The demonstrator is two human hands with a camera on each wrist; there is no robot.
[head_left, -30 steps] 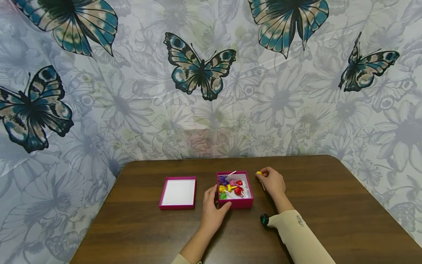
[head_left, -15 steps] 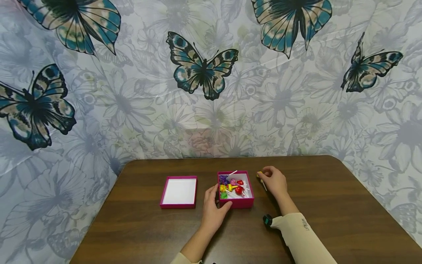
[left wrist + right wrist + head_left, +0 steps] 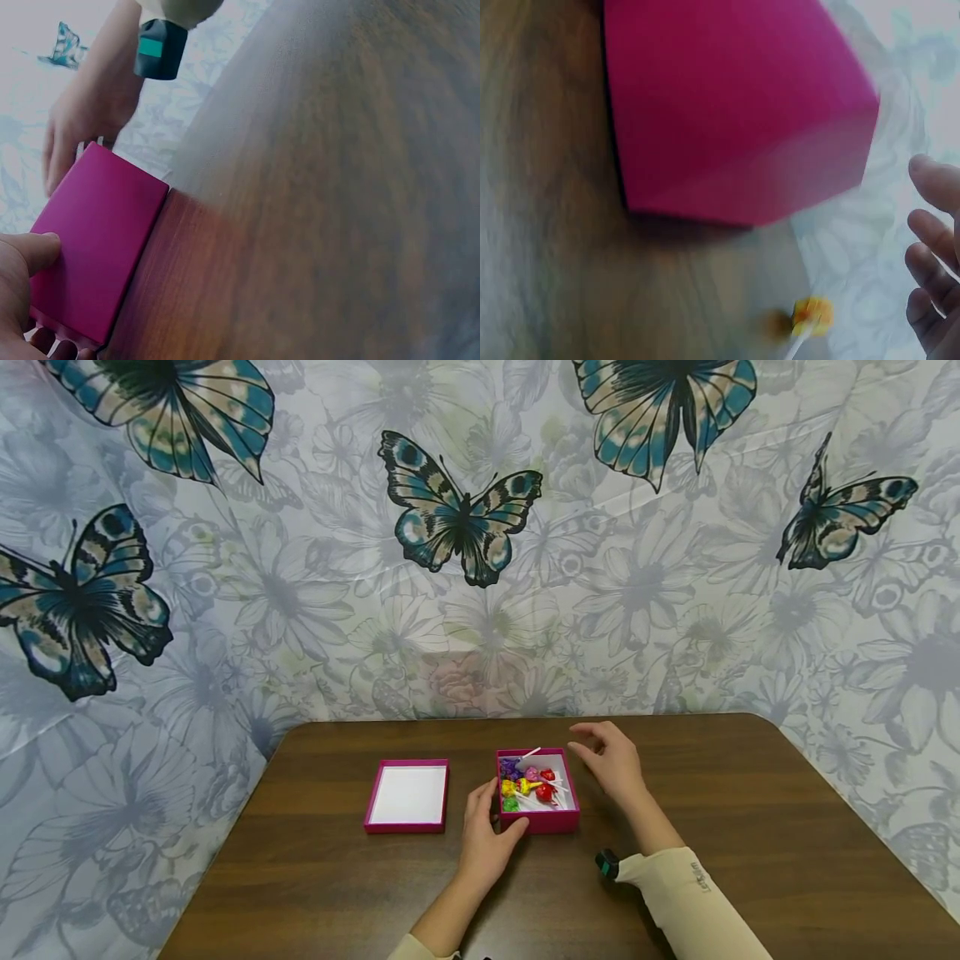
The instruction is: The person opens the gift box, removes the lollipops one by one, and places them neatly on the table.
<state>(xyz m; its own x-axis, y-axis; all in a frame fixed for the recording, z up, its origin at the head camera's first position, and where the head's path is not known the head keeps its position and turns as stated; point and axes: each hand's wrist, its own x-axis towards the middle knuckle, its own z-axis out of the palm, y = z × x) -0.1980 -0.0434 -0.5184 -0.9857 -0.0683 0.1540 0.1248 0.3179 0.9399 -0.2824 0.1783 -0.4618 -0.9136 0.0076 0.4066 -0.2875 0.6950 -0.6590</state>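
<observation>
A magenta box [image 3: 553, 823] stands on the table, holding several wrapped lollipops [image 3: 525, 785] in purple, yellow, green, pink and red. My left hand [image 3: 483, 843] grips its front left corner; in the left wrist view the thumb [image 3: 34, 251] lies on one wall and the fingers are partly hidden below. Just right of the box's back corner hovers my right hand [image 3: 617, 768], fingers loosely bent with nothing between them. In the right wrist view, a yellow lollipop [image 3: 812, 315] with a white stick lies on the table beside the box; the head view does not show it.
Left of the box lies its magenta lid [image 3: 407, 796], white inside facing up. The brown wooden table [image 3: 337, 893] ends at the back against a butterfly-patterned cloth [image 3: 480, 635]. A dark wrist device [image 3: 607, 863] sits on my right wrist.
My right hand has let go of the yellow lollipop right of the box and moved up and left toward the box's back right corner. The left hand stays on the box.
</observation>
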